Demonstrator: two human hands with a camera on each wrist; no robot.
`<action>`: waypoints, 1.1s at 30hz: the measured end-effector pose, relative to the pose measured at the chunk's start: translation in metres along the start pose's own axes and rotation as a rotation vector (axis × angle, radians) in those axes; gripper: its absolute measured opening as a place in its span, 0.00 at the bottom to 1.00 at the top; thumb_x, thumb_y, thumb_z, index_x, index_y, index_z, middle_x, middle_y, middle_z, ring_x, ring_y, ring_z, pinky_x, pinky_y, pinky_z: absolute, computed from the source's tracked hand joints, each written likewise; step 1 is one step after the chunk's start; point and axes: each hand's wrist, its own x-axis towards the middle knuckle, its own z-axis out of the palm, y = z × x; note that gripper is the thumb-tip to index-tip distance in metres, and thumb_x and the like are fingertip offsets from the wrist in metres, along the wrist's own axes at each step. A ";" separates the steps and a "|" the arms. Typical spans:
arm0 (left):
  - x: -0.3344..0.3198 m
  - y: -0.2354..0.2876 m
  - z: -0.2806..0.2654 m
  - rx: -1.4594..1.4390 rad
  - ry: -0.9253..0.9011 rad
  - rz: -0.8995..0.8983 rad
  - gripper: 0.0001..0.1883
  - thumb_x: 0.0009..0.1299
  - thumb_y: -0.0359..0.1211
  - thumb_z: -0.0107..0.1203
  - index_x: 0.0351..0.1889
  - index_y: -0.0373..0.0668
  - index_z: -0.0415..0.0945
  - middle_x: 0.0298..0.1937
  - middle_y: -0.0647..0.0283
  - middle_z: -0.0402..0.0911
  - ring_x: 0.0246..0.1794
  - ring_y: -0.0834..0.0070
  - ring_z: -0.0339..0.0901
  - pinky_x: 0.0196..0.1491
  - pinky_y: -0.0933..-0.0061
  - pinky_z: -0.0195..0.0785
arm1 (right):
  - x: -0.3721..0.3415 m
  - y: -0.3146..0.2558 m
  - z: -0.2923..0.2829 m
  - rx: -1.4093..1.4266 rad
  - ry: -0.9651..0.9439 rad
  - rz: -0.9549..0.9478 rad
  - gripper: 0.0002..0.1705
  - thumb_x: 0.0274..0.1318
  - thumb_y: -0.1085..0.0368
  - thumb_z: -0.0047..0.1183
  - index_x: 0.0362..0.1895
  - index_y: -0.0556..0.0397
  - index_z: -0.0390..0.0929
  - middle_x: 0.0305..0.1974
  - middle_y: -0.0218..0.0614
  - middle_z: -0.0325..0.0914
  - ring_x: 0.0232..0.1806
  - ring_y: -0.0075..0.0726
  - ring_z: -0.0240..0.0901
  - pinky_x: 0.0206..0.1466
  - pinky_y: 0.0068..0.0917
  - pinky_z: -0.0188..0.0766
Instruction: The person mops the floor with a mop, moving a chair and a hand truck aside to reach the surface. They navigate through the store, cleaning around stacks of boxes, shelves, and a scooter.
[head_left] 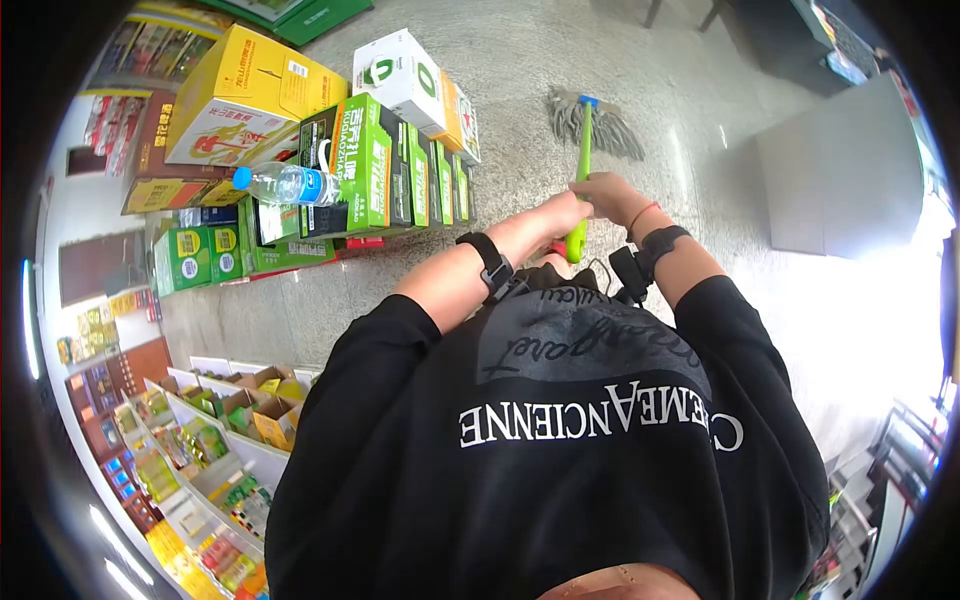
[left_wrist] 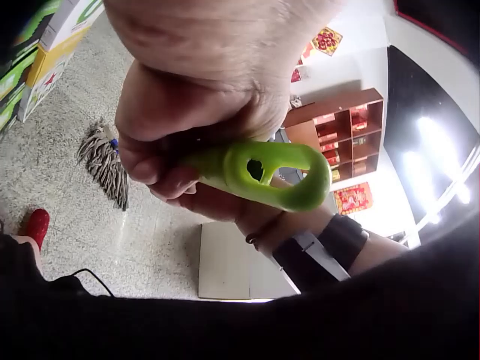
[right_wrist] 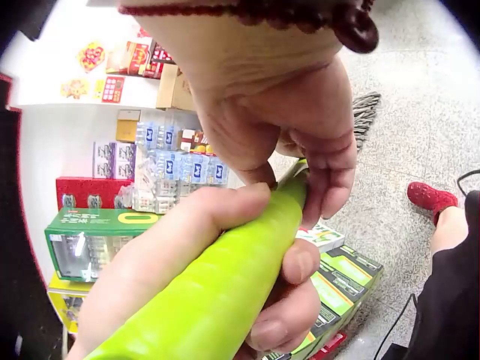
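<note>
In the head view, a mop with a green handle point(head_left: 584, 150) stretches ahead, its grey string head point(head_left: 610, 132) on the floor. My left hand point(head_left: 566, 213) grips the handle near its end, and my right hand point(head_left: 606, 192) holds it slightly farther along. In the left wrist view, the fingers of my left hand point(left_wrist: 202, 97) wrap the handle below its looped green end point(left_wrist: 300, 176). The right wrist view has my right hand point(right_wrist: 285, 120) curled round the handle point(right_wrist: 217, 289), just beyond my left hand point(right_wrist: 165, 240). The mop strings point(right_wrist: 365, 116) are partly hidden there.
Stacked cartons point(head_left: 375, 170) stand on the left, with a blue-capped water bottle point(head_left: 300, 186) lying on them. A pale cabinet point(head_left: 840, 175) is at the right. Shelves with small boxes point(head_left: 235, 420) are at the lower left. A red shoe point(left_wrist: 37, 227) shows near the body.
</note>
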 end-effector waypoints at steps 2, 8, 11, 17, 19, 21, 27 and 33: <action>0.006 0.020 -0.008 -0.045 0.031 -0.060 0.16 0.58 0.35 0.45 0.43 0.37 0.69 0.28 0.63 0.73 0.26 0.74 0.72 0.22 0.72 0.65 | 0.018 -0.011 -0.019 0.422 -0.008 0.135 0.15 0.48 0.63 0.53 0.32 0.64 0.72 0.25 0.38 0.71 0.24 0.30 0.70 0.23 0.26 0.70; 0.062 0.085 -0.021 -0.320 0.039 -0.041 0.12 0.55 0.36 0.49 0.32 0.36 0.72 0.20 0.60 0.70 0.15 0.74 0.66 0.16 0.73 0.54 | 0.058 -0.039 -0.109 -0.678 -0.231 -0.126 0.11 0.45 0.63 0.50 0.36 0.51 0.74 0.29 0.38 0.74 0.28 0.35 0.72 0.31 0.27 0.69; 0.100 0.117 -0.032 -0.316 -0.052 -0.051 0.11 0.52 0.37 0.52 0.26 0.39 0.72 0.13 0.62 0.67 0.08 0.76 0.61 0.13 0.75 0.50 | 0.073 -0.040 -0.154 -0.807 -0.224 -0.229 0.13 0.42 0.65 0.50 0.37 0.45 0.75 0.34 0.39 0.74 0.34 0.43 0.72 0.38 0.30 0.68; 0.149 0.182 -0.047 -0.212 -0.110 -0.095 0.11 0.53 0.39 0.52 0.26 0.41 0.73 0.15 0.62 0.69 0.09 0.77 0.62 0.12 0.77 0.51 | 0.107 -0.023 -0.216 -0.522 -0.171 -0.003 0.11 0.41 0.65 0.49 0.35 0.49 0.74 0.34 0.41 0.73 0.39 0.46 0.69 0.41 0.32 0.67; 0.166 0.183 -0.048 -0.268 -0.092 -0.106 0.12 0.53 0.40 0.51 0.26 0.42 0.73 0.15 0.63 0.69 0.10 0.77 0.62 0.12 0.77 0.50 | 0.116 -0.013 -0.235 -0.768 -0.138 -0.425 0.12 0.43 0.64 0.49 0.37 0.49 0.74 0.35 0.40 0.73 0.36 0.44 0.70 0.38 0.31 0.67; 0.171 0.201 -0.065 -0.175 -0.142 -0.175 0.12 0.54 0.41 0.50 0.27 0.43 0.73 0.16 0.63 0.70 0.10 0.78 0.61 0.13 0.78 0.50 | 0.128 -0.019 -0.246 -0.537 -0.125 -0.228 0.12 0.44 0.63 0.48 0.36 0.51 0.74 0.32 0.39 0.73 0.32 0.40 0.70 0.34 0.29 0.67; 0.223 0.237 -0.105 -0.172 -0.237 -0.254 0.21 0.58 0.51 0.48 0.41 0.48 0.75 0.28 0.62 0.73 0.23 0.79 0.65 0.26 0.80 0.57 | 0.177 -0.030 -0.300 0.251 -0.141 0.341 0.13 0.46 0.61 0.49 0.31 0.58 0.74 0.22 0.34 0.72 0.19 0.27 0.67 0.20 0.23 0.62; 0.279 0.300 -0.132 -0.191 -0.176 -0.225 0.21 0.58 0.53 0.48 0.44 0.55 0.75 0.34 0.58 0.74 0.24 0.78 0.67 0.27 0.79 0.58 | 0.238 -0.058 -0.384 0.094 -0.320 0.307 0.10 0.49 0.65 0.45 0.32 0.58 0.72 0.21 0.31 0.67 0.18 0.22 0.60 0.18 0.21 0.56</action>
